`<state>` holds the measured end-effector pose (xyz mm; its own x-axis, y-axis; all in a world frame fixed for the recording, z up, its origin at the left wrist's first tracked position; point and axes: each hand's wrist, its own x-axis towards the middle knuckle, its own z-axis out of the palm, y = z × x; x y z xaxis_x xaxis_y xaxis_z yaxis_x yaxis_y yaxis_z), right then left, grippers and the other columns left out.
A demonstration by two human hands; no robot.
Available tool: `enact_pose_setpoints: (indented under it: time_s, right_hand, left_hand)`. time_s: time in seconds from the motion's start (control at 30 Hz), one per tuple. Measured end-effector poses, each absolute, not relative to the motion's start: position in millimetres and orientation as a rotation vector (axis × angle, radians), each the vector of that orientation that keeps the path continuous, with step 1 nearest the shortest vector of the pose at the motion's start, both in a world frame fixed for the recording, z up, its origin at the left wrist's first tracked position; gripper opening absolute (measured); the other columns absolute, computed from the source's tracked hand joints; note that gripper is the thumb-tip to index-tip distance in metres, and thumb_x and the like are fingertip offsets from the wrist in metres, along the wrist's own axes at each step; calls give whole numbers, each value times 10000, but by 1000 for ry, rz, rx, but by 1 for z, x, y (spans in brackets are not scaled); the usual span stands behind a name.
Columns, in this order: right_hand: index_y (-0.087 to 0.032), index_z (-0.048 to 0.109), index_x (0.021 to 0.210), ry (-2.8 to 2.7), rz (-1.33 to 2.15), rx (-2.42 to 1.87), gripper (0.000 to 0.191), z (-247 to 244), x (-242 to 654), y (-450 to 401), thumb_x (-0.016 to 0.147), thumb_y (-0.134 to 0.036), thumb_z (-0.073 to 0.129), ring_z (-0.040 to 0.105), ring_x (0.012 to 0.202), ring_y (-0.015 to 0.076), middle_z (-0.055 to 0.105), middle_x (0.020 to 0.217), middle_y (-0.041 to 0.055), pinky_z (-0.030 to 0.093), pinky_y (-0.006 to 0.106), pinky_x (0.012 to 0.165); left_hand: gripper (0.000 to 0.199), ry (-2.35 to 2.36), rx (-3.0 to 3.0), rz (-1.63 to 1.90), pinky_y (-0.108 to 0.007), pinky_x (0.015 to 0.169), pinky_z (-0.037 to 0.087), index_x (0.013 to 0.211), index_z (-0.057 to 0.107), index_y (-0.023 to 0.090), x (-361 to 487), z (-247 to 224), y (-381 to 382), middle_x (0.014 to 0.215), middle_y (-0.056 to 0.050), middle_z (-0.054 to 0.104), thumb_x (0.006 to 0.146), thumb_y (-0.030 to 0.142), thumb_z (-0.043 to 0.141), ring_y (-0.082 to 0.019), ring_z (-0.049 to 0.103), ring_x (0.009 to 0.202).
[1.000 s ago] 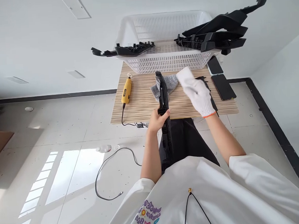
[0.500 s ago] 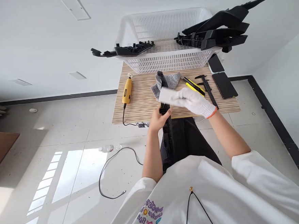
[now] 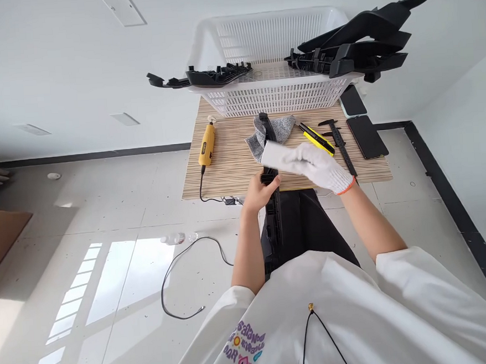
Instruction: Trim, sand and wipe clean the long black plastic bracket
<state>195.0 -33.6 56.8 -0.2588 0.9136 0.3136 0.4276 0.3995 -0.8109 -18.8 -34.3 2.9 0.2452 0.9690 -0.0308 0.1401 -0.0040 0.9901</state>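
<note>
My bare left hand [image 3: 259, 192] grips a long black plastic part [image 3: 274, 218] that runs from my lap up onto the striped wooden table [image 3: 229, 166]. The part's far end rests on a grey cloth or glove [image 3: 283, 128]. My right hand [image 3: 308, 163], in a white knit glove with an orange cuff, reaches leftward across the black part with its fingers stretched out flat, holding nothing that I can see.
A yellow rotary tool [image 3: 206, 146] with a cord lies at the table's left. A yellow utility knife [image 3: 318, 141], a black caliper [image 3: 340, 142] and two phones [image 3: 367, 136] lie at the right. A white basket [image 3: 270, 63] at the back carries several black parts [image 3: 356, 49].
My gloved right hand swung from the table's right side, over the knife, leftward and down onto the black part. The left hand kept its grip.
</note>
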Motion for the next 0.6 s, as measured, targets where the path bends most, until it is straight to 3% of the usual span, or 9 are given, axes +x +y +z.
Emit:
enact_pose_setpoints:
  time_s: [0.13,0.27,0.43,0.53,0.6]
  right_hand:
    - [-299,572,1370,-1590,586,-1135,437,55,192,-26,983,-488,494,566,1297,258,588,1413,34,512,470,1083]
    - [-291,474,1480,-1807,718,-1059,710,56,189,-16,854,-554,681,440,1427,322,483,1533,53,413,519,1178]
    - [-293,576,1377,-1654,866,-1122,518,53,188,-13,906,-504,617,582,1278,275,625,1367,49,539,473,1042]
    - [-264,663,1258,-1693,882,-1169,434,48,185,-16,866,-450,676,633,1196,266,680,1278,50,525,475,1054]
    - [-248,647,1286,-1541,795,-1205,448,45,183,-16,889,-455,642,621,1218,266,663,1313,67,518,466,1062]
  left_hand:
    - [328,1110,1414,921,-248,576,357,780,570,170,-20,2,-35,659,28,477,817,465,707,-97,419,611]
    - [328,1135,1428,931,-250,571,357,772,575,167,-19,3,-35,660,21,486,813,463,709,-103,427,616]
    - [325,1126,1454,935,-251,581,366,748,558,173,-18,3,-35,650,21,474,798,449,722,-108,431,624]
    - [329,1137,1471,944,-256,586,368,743,553,173,-19,2,-34,646,19,472,813,459,699,-110,428,625]
    - [340,1140,1442,940,-253,579,361,749,546,176,-20,2,-34,648,24,465,801,470,709,-105,419,620]
